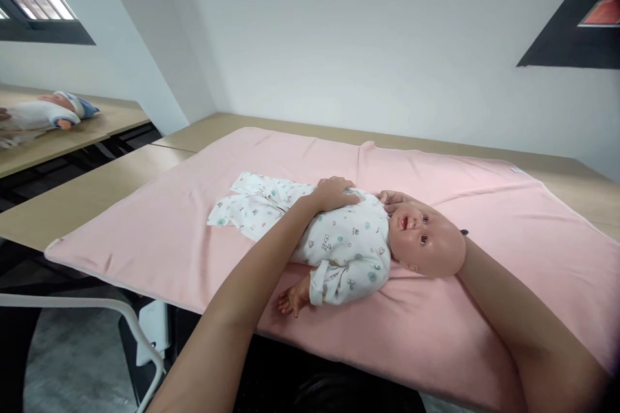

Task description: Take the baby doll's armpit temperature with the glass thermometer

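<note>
A baby doll [341, 242] with a bald head lies on its back, dressed in a white printed onesie with long legs. Its head points right and its legs stretch to the left. My left hand [336, 193] lies across the doll's belly, the fingers curved over its far side. Behind the head passes my right forearm, and my right hand [396, 199] grips at the far shoulder and neck; the head hides part of it. The doll's near arm rests with its palm on the pink blanket [484, 329] beneath.
The blanket covers most of a wooden table [159, 168] and hangs over its near edge. A second doll [48, 110] with a blue and white hat lies on another table at left. A white curved tube [97, 303] and a white device [154, 329] are below the left edge.
</note>
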Motion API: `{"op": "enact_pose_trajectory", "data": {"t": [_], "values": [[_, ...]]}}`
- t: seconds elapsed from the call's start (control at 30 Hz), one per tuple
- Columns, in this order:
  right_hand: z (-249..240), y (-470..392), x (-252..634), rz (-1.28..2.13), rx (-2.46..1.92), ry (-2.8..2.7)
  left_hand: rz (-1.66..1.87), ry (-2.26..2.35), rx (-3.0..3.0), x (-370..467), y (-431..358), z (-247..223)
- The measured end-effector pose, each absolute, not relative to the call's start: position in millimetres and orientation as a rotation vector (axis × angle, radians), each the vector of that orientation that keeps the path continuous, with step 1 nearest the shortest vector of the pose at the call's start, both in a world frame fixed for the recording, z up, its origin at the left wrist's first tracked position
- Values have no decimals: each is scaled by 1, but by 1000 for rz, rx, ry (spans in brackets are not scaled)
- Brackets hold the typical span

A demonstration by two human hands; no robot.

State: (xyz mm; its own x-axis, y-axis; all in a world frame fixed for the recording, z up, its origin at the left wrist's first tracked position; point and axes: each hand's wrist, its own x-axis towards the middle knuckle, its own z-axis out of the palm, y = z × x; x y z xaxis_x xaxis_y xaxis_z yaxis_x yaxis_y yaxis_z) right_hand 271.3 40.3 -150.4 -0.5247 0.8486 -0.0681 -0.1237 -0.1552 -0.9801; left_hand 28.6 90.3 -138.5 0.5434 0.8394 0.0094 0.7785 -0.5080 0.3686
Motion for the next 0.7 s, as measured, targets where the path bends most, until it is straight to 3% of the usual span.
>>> {"op": "enact_pose_trajectory", "data": {"t": [0.27,0.7], "values": [[-149,35,279,1894,-915,-1269,279,1324,2458,29,89,-138],[-143,30,274,1807,-888,-1339,271,1331,2455,29,88,-137]]}}
